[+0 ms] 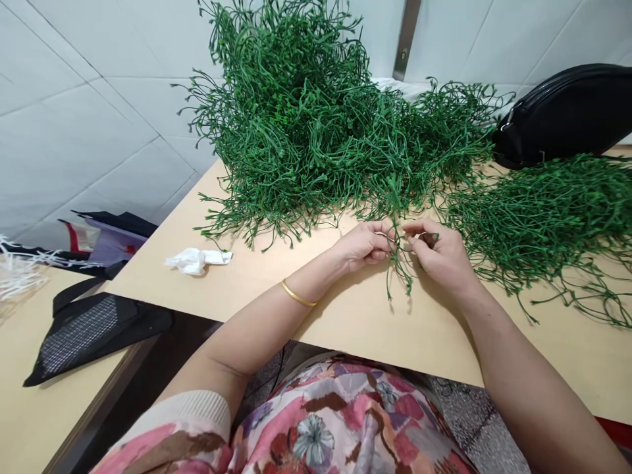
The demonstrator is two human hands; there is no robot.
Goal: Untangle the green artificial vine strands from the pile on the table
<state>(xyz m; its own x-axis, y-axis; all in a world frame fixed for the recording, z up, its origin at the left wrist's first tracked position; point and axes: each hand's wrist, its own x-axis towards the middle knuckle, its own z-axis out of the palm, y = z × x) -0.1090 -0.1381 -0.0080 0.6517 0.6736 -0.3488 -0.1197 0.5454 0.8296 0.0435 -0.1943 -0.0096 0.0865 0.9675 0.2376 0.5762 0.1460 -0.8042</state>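
Observation:
My left hand [364, 245] and my right hand [441, 253] meet over the light wooden table [345, 316], fingers pinched together on a thin green plastic sprig [399, 263] that hangs down between them. The sprig trails out of a big heap of green artificial stems [306, 125] just beyond my hands. A gold bangle sits on my left wrist.
A second, flatter pile of green stems [548, 210] lies at the right. A black bag [567, 112] rests at the back right against the tiled wall. A crumpled white tissue [195, 260] lies at the left. A black mesh bag [89, 329] sits on a lower table.

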